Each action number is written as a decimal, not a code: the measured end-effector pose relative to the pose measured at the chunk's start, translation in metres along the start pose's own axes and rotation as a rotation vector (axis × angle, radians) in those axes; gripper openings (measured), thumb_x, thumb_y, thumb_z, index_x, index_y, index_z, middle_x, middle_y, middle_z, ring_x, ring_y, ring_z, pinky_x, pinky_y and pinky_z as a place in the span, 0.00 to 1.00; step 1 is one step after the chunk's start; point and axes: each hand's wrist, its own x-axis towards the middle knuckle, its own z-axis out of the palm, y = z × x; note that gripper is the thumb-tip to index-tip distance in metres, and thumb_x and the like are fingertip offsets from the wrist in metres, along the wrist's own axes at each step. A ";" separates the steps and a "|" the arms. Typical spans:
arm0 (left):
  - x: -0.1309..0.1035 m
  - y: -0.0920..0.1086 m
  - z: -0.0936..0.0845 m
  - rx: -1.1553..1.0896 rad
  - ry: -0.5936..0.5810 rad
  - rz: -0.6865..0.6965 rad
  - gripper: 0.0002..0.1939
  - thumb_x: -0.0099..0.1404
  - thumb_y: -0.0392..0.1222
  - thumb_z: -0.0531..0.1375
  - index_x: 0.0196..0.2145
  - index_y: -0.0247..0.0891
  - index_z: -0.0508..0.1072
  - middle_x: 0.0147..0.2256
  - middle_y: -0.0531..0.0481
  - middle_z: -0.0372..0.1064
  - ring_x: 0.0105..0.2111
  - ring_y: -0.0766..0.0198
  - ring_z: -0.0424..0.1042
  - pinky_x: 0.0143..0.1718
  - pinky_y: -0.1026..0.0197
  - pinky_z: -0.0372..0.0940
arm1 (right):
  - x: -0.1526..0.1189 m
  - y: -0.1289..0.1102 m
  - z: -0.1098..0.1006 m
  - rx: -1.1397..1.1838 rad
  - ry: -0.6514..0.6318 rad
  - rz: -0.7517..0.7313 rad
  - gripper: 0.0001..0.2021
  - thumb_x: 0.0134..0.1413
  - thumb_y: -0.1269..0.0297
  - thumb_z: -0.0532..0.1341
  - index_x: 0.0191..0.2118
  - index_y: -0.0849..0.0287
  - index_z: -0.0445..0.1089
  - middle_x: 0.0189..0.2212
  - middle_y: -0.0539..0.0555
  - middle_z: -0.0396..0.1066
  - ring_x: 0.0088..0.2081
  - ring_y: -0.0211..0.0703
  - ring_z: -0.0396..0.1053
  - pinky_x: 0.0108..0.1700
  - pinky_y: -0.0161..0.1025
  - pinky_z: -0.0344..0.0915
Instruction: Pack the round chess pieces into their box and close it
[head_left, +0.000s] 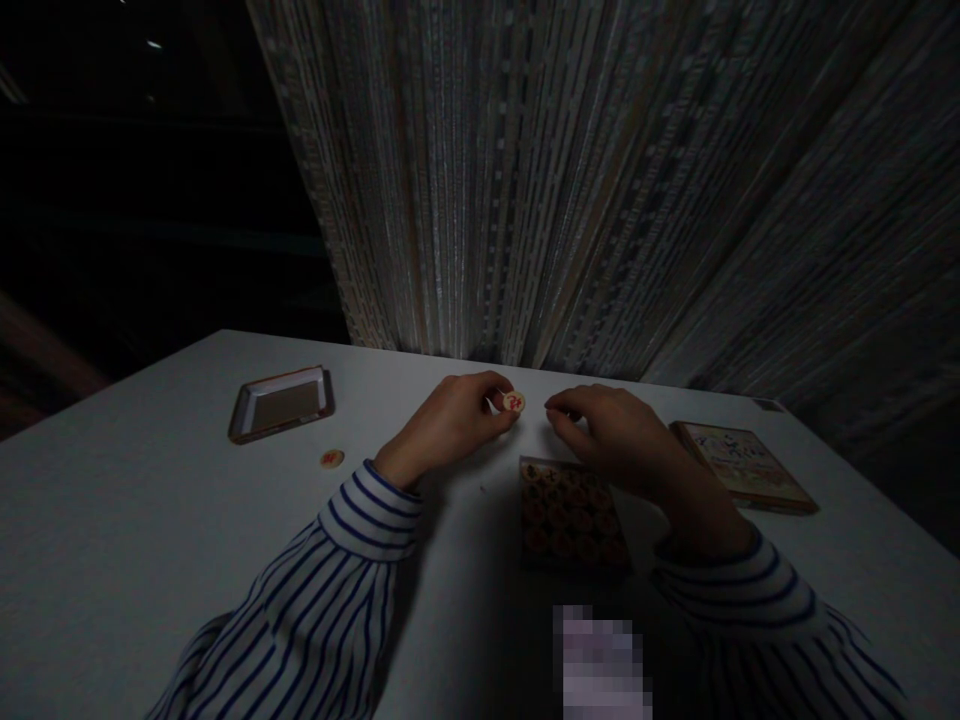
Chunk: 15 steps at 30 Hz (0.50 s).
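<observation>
My left hand (469,415) pinches a round xiangqi piece (514,401) between thumb and fingers, its red character facing me. Just to the right, my right hand (611,430) hovers with thumb and fingertips drawn close together; no piece shows between them. Below that hand an open box (574,515) of xiangqi pieces sits on the white table (187,560). Rows of round pieces fill the box, dim in shadow, and my right hand hides its upper right corner. One loose xiangqi piece (331,458) with a red mark lies on the table left of my left forearm.
At the left is a shallow open tray or lid (281,404) with a pale inner wall. A flat printed box (744,467) lies at the right. Beyond the table's far edge hangs a string curtain (487,180). A pixelated patch covers part of the near side.
</observation>
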 end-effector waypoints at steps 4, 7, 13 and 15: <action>0.000 0.004 0.002 -0.079 -0.031 0.016 0.13 0.62 0.46 0.55 0.38 0.35 0.74 0.30 0.49 0.73 0.29 0.65 0.69 0.32 0.63 0.62 | -0.001 0.002 0.002 0.155 0.073 0.010 0.13 0.57 0.64 0.52 0.39 0.57 0.74 0.37 0.54 0.76 0.38 0.43 0.71 0.39 0.38 0.63; -0.001 0.007 0.002 -0.122 -0.052 0.030 0.13 0.62 0.46 0.55 0.38 0.35 0.74 0.31 0.49 0.73 0.31 0.65 0.69 0.33 0.63 0.62 | -0.003 0.004 0.003 0.287 0.106 0.018 0.12 0.56 0.63 0.53 0.38 0.56 0.73 0.35 0.52 0.76 0.35 0.42 0.72 0.35 0.36 0.63; -0.003 0.013 0.002 -0.154 -0.091 0.035 0.13 0.61 0.44 0.57 0.39 0.35 0.74 0.33 0.49 0.73 0.33 0.64 0.69 0.35 0.63 0.62 | -0.003 0.004 0.001 0.481 0.137 0.036 0.09 0.53 0.63 0.55 0.33 0.58 0.72 0.29 0.50 0.75 0.31 0.39 0.70 0.31 0.34 0.62; -0.003 0.015 0.003 -0.161 -0.099 0.039 0.13 0.61 0.44 0.57 0.40 0.35 0.74 0.33 0.49 0.73 0.33 0.64 0.69 0.36 0.62 0.62 | -0.003 0.004 0.001 0.529 0.139 0.041 0.08 0.52 0.63 0.56 0.33 0.59 0.72 0.28 0.50 0.75 0.30 0.39 0.70 0.32 0.34 0.62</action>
